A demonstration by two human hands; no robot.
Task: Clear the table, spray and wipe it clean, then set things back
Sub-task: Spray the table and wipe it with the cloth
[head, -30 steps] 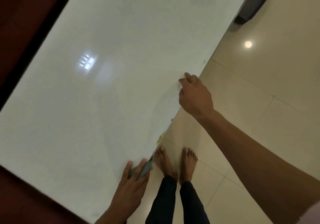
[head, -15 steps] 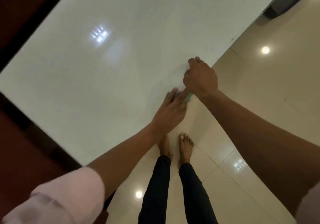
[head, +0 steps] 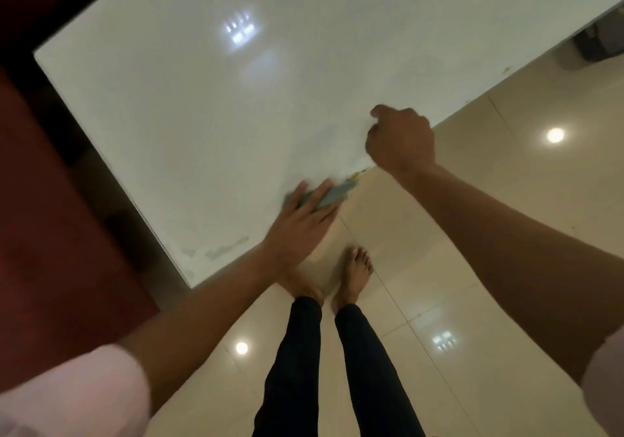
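A glossy white table (head: 209,115) fills the upper left of the head view. My left hand (head: 300,220) lies flat on a grey cloth (head: 332,195) at the table's near edge, fingers spread over it. My right hand (head: 400,141) rests on the same edge a little further right, fingers curled under in a loose fist with nothing visible in it. Small yellowish crumbs (head: 359,173) sit on the edge between the two hands. Wet smears (head: 226,249) show near the table's near left corner.
Shiny beige floor tiles (head: 506,217) lie to the right and below, with my bare feet (head: 354,272) standing close to the table edge. A dark object (head: 597,43) stands on the floor at the far right. Dark red flooring (head: 50,234) lies beyond the table's left side.
My left hand slid the cloth along the near edge up to my right hand, then back a short way toward me. My right hand has stayed on the edge and curled shut.
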